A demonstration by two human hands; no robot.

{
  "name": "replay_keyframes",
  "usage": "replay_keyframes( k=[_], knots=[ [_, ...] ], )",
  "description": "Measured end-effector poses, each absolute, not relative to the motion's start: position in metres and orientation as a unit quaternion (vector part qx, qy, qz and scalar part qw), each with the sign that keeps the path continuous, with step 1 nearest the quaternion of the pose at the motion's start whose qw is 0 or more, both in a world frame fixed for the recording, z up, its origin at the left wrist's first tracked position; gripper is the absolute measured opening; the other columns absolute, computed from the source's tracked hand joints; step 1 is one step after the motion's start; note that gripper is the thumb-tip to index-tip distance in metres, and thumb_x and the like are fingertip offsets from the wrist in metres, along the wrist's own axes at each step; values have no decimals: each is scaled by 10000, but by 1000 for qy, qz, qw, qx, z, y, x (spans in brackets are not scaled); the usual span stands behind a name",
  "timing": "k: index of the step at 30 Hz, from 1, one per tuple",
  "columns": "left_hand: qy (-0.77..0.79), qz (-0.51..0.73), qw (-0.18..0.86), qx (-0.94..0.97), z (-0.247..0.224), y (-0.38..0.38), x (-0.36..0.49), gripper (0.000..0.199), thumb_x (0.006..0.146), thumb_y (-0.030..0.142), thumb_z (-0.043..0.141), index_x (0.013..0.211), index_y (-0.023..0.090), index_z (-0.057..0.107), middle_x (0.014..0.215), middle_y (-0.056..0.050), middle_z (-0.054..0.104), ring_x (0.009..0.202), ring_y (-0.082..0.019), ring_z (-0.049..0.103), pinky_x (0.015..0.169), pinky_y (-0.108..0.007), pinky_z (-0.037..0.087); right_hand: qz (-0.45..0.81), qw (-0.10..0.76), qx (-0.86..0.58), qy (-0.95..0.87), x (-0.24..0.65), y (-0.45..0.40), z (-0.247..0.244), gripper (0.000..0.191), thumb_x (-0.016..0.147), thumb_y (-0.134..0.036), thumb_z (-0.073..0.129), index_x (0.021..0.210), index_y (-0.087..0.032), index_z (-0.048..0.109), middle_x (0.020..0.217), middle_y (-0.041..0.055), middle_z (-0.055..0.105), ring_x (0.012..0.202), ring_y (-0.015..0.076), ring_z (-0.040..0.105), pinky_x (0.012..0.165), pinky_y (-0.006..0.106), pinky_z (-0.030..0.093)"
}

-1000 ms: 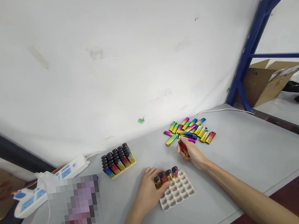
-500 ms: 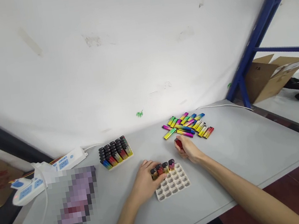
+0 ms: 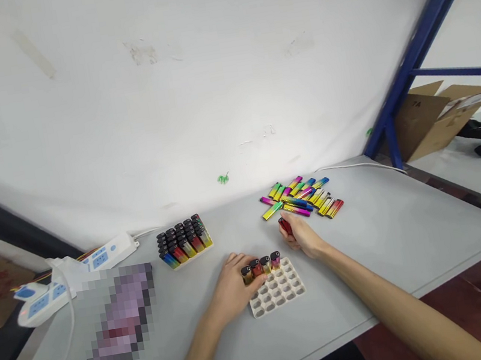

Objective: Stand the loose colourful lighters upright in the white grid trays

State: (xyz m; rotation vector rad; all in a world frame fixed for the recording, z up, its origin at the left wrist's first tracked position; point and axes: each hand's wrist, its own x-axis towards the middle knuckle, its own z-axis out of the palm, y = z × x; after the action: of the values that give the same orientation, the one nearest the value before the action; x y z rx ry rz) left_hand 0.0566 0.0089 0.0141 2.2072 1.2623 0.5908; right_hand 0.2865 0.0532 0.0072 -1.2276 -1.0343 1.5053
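Note:
A white tray with rows of holes (image 3: 282, 297) lies on the grey table. Several upright lighters with black tops, among them a pink one (image 3: 276, 260), stand along its back row. My left hand (image 3: 233, 281) is closed around the lighters at the row's left end, its thumb in front of them. Right of the tray and above the table, my right hand (image 3: 301, 234) grips a red lighter (image 3: 285, 226). Just behind that hand lies a loose pile of colourful metallic lighters (image 3: 302, 197).
A full block of upright lighters (image 3: 185, 241) stands back left. Further left are a power strip (image 3: 108, 254), cables and a blurred purple object (image 3: 125, 317). Behind rises a white wall; at right are a blue metal frame (image 3: 412, 55) and a cardboard box (image 3: 432, 119).
The whole view has shifted slightly. Both hands keep nearly the same places and grips, and the lighters in the tray look unchanged.

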Motion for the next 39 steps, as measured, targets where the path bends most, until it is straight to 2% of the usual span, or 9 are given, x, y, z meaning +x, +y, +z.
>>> replay_keyframes(
  k=[7,13,16,19,21,25,30,33,39],
  knots=[
    [465,220,255,819,11,10,56,244,858,406,670,1033,238,694,1000,-39,698,1008,-249,568,914,-398,456,606,467,-493,-414,287,53,6,467,909,-464,379,511,-221,392,402,-56,270,350,72,178,384,233,114],
    [456,229,263,819,8,13,55,271,840,435,687,1025,238,701,989,-34,706,991,-243,575,905,-390,461,606,473,-492,-409,287,53,6,485,909,-544,390,562,-208,439,448,-61,287,370,70,204,385,222,146],
    [458,231,275,813,8,15,54,264,848,435,681,1025,241,706,990,-35,707,1006,-244,576,908,-384,462,628,484,-450,-411,288,52,8,426,885,-569,448,728,-192,568,564,-38,432,438,93,386,428,230,314],
    [469,240,266,807,7,19,48,282,855,468,661,1003,233,708,992,-47,704,1008,-251,580,902,-387,467,638,477,-401,-452,290,50,12,318,855,-506,573,877,-192,617,767,13,609,687,153,597,683,288,492],
    [484,247,245,803,6,22,43,300,858,494,648,976,225,707,983,-54,701,991,-254,585,891,-391,471,619,451,-385,-516,293,47,15,279,845,-463,645,900,-190,635,865,27,659,812,167,625,799,299,486],
    [516,256,214,789,4,27,35,301,847,500,654,952,222,700,952,-49,697,974,-251,595,872,-382,482,589,408,-374,-589,295,43,18,278,848,-458,679,922,-191,665,916,19,681,872,171,635,852,306,478],
    [527,248,213,785,4,28,33,303,843,494,657,983,227,690,990,-46,702,990,-250,601,884,-385,488,536,431,-350,-635,290,42,18,283,890,-462,626,993,-204,683,1021,52,690,984,212,637,934,367,485],
    [525,249,209,786,6,27,35,303,841,499,655,977,231,692,977,-47,709,982,-256,601,881,-393,490,512,433,-349,-654,288,42,17,290,907,-466,595,1016,-213,684,1030,58,703,992,224,644,941,385,493],
    [525,250,220,784,6,28,35,268,834,465,670,964,232,693,977,-40,712,974,-255,602,872,-390,490,481,411,-363,-684,285,39,15,220,932,-394,569,1042,-222,651,1013,44,722,946,199,668,869,330,505]
  ],
)
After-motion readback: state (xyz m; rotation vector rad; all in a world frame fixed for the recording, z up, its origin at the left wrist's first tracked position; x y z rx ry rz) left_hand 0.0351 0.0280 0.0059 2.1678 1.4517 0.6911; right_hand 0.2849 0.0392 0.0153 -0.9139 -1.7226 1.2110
